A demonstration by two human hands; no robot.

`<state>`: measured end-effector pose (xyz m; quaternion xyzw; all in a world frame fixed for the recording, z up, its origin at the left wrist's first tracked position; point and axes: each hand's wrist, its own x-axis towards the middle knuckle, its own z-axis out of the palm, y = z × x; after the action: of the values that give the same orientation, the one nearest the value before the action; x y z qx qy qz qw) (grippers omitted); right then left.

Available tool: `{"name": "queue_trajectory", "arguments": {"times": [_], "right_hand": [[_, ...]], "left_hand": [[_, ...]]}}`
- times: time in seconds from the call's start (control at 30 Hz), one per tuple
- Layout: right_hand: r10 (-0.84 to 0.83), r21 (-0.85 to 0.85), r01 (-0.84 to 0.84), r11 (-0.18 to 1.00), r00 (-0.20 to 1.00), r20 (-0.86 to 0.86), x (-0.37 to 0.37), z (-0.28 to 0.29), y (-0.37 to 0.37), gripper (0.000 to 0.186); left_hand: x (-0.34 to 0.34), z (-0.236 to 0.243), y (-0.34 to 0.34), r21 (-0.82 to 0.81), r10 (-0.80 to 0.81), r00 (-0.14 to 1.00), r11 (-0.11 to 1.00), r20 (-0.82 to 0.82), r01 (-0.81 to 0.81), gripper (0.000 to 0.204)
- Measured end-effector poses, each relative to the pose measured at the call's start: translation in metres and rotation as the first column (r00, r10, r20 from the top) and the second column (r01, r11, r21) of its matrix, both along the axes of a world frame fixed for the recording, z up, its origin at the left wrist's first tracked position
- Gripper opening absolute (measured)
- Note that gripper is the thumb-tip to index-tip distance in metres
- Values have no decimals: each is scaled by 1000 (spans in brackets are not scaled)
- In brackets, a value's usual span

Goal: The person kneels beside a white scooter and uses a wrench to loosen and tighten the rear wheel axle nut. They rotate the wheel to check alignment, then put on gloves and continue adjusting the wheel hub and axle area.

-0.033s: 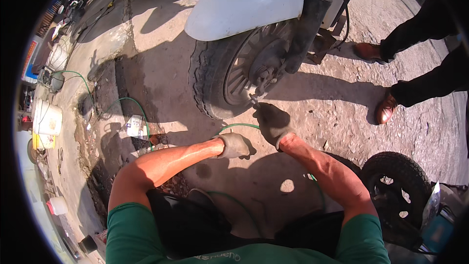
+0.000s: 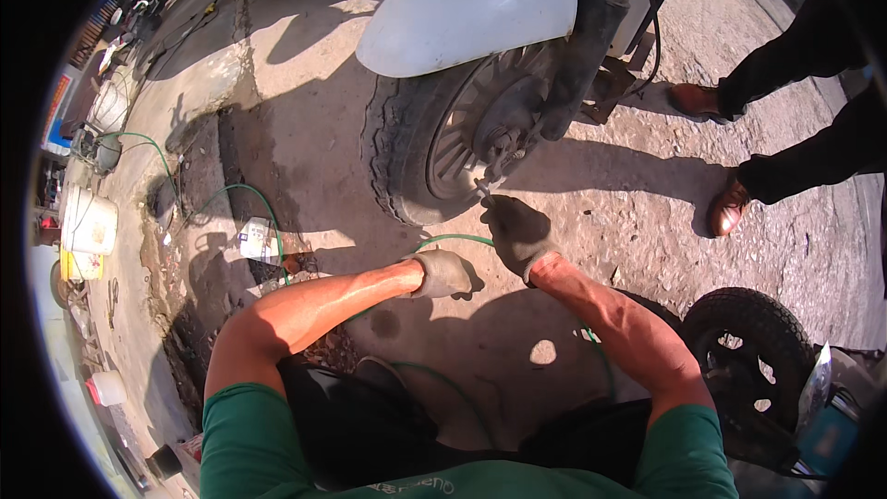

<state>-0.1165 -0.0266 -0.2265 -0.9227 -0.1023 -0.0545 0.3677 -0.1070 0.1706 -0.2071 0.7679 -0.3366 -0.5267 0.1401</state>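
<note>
My right hand (image 2: pixel 520 233), in a dark work glove, is closed around a short, thin metallic tool (image 2: pixel 483 188). Its tip points up at the lower rim of a scooter's front wheel (image 2: pixel 416 152); I cannot tell whether they touch. A green hose (image 2: pixel 453 237) runs up to this glove from the left, and the glove hides how it continues. Lower and to the left, my gloved left hand (image 2: pixel 445 274) hangs with curled fingers, apart from the wheel. Whatever it may hold is hidden. A white fender (image 2: pixel 471 9) covers the top of the tyre.
At the right stand a person's legs in dark trousers and brown shoes (image 2: pixel 730 208). A loose wheel with tyre (image 2: pixel 748 351) lies at my lower right. White buckets (image 2: pixel 91 222) line the left side, and a whitish packet (image 2: pixel 261 240) lies on the broken concrete.
The scooter's wheel and white fender have shifted slightly to the right. My right hand has moved a touch to the right with the tool; my left hand stays put.
</note>
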Motion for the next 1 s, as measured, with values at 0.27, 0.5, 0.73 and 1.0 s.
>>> {"name": "queue_trajectory", "arguments": {"times": [0.27, 0.5, 0.73, 1.0], "right_hand": [[-52, -63, 52, 997, 999, 11, 2, 12, -11, 21], [-50, -241, 28, 970, 995, -86, 4, 27, -14, 25], [-59, -218, 39, 975, 994, -87, 10, 28, -14, 25], [-30, -334, -50, 941, 973, -229, 8, 49, -15, 24]], "left_hand": [[7, 9, -4, -74, -111, 963, 988, 247, 133, 37], [11, 6, 1, -55, -119, 973, 990, 195, 132, 25], [10, -11, 6, -64, -244, 922, 960, 299, 274, 26], [14, 1, 3, -5, -67, 983, 998, 172, 69, 38]]}}
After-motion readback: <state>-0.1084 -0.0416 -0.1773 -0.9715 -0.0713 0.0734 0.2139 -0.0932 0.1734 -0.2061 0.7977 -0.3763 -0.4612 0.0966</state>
